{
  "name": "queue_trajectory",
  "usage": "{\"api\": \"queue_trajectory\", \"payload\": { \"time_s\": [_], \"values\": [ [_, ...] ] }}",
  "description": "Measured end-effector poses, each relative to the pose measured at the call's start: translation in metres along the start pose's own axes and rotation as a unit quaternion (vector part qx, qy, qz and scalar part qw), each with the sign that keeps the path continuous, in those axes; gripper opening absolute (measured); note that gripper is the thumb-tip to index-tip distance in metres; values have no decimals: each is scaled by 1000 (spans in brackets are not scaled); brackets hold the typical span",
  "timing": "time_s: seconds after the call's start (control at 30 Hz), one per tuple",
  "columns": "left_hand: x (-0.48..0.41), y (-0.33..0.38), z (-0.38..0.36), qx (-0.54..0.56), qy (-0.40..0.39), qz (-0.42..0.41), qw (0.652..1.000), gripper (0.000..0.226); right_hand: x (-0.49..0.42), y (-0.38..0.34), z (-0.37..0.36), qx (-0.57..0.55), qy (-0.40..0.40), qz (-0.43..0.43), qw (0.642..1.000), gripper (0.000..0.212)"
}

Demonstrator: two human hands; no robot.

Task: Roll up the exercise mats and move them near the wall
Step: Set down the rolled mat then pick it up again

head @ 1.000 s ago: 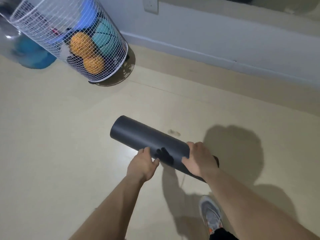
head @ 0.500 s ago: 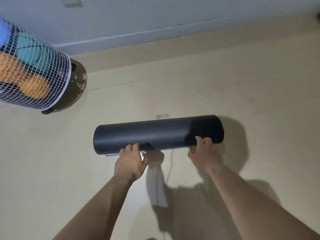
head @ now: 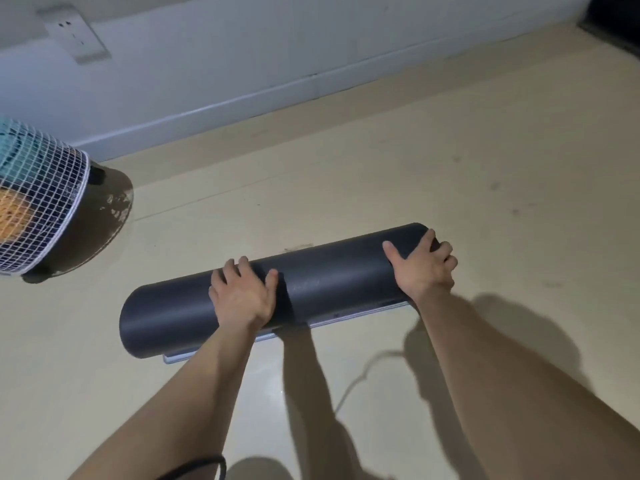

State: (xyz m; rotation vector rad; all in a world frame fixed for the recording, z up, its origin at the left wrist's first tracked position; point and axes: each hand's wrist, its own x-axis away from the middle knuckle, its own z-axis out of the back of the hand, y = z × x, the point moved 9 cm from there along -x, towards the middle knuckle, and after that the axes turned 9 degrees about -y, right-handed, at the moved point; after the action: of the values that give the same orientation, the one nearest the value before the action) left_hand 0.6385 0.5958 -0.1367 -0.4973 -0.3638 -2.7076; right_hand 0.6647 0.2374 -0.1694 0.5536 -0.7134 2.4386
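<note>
- Rolled dark grey mat [head: 332,282] lies across the frame centre, long axis tilted, its left end lower left, its right end upper right. I read it as fully rolled; a pale loose edge shows along its underside toward the bottom of the frame.
- I can't tell for sure whether it rests on the floor [head: 485,168] or sits just above it; the shadow hugs its lower edge, so it looks down or almost down.
- Left hand [head: 242,296] is on top of the roll left of centre, palm down, fingers [head: 239,268] spread and curled over the far side, thumb out to the right.
- Right hand [head: 420,266] wraps the right end, thumb spread on the near face, fingers curled tight together over the end.
- Both hands grip the same mat, well apart from each other.
- Step as I judge it: rolling done, placing stage. Mat lies roughly parallel to the wall [head: 207,64] across the upper frame but a strip of bare floor sits between them.
- Next move calls for pushing or carrying it up-frame to the baseboard [head: 242,105], keeping pressure on so the loose edge doesn't unroll.
- Wire ball basket [head: 45,209] stands at the left edge, well apart from the mat's left end; I'd keep clear of it.
- Wall socket [head: 74,32] upper left, not relevant.
</note>
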Motion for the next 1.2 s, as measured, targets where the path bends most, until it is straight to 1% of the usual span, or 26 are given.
{"api": "queue_trajectory", "payload": {
  "time_s": [0.1,0.17,0.27,0.37,0.47,0.53,0.6,0.73,0.83,0.93,1.0,1.07,1.13,1.17,1.2],
  "values": [
    [-2,-59,1,27,45,79,995,73,5,4,-14,-5,81,4,997,108],
    [6,-110,5,67,71,152,984,79,9,10,-18,-32,112,7,993,110],
    [22,-173,10,138,88,225,961,100,13,19,-21,-78,120,-10,990,117],
    [26,-215,6,259,79,273,923,113,19,20,-22,-98,113,-10,989,118],
    [17,-230,-5,362,63,238,899,116,24,19,-19,-89,122,-5,988,116],
    [16,-235,-10,391,76,230,888,122,29,17,-18,-76,133,-6,988,113],
    [17,-234,-12,382,88,232,890,121,31,15,-14,-72,133,-12,988,110],
    [15,-222,-5,345,118,234,901,117,26,16,-5,-100,99,-13,990,103],
    [10,-218,4,326,139,240,904,120,27,15,-6,-121,104,-17,987,103],
    [5,-220,3,313,150,244,906,128,29,13,-5,-116,117,-11,986,102],
    [5,-223,-2,305,158,245,907,134,31,12,-9,-81,110,2,991,101],
    [6,-224,-8,305,145,245,909,133,34,13,-19,-24,115,0,993,97],
    [7,-226,-11,310,125,240,912,133,43,-1,-27,82,151,15,985,81],
    [8,-228,-13,314,120,237,912,135,46,-18,-33,137,151,52,978,73],
    [9,-228,-14,318,118,231,912,137,48,-38,-42,185,117,109,970,71]
  ]
}}
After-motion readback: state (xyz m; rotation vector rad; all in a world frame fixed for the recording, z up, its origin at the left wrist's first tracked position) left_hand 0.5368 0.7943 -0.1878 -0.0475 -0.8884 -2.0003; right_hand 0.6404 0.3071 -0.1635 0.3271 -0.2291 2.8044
